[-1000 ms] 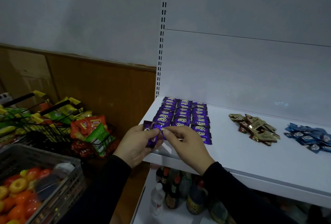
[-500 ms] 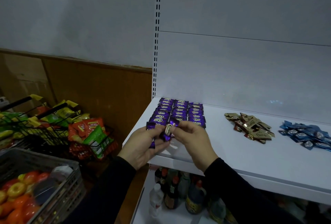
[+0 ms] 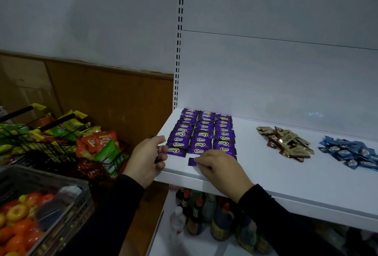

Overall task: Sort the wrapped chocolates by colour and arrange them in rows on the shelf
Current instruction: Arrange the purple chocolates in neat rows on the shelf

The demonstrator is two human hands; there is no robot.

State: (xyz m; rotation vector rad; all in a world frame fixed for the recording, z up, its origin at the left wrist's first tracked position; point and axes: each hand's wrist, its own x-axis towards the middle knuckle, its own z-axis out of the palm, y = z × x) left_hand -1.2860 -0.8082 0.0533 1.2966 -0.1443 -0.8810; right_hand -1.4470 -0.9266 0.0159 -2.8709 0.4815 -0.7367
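Purple wrapped chocolates (image 3: 202,132) lie in three neat rows at the left end of the white shelf (image 3: 266,178). My right hand (image 3: 218,166) presses one purple chocolate (image 3: 191,161) flat at the front of the middle row, fingers curled over it. My left hand (image 3: 148,158) hovers at the shelf's left edge and grips more purple chocolates, mostly hidden in the palm. A loose heap of gold and brown chocolates (image 3: 286,143) sits mid-shelf. A heap of blue chocolates (image 3: 349,153) lies at the right.
Bottles (image 3: 204,214) stand on the lower shelf beneath my hands. To the left are black wire baskets of snack bags (image 3: 96,145) and a grey crate of fruit (image 3: 22,214). A slotted upright (image 3: 179,51) borders the shelf's left side.
My hands, held together in front of the shelf, have parted. The right hand carried one purple chocolate down onto the shelf at the front of the middle row; the left stayed at the edge.
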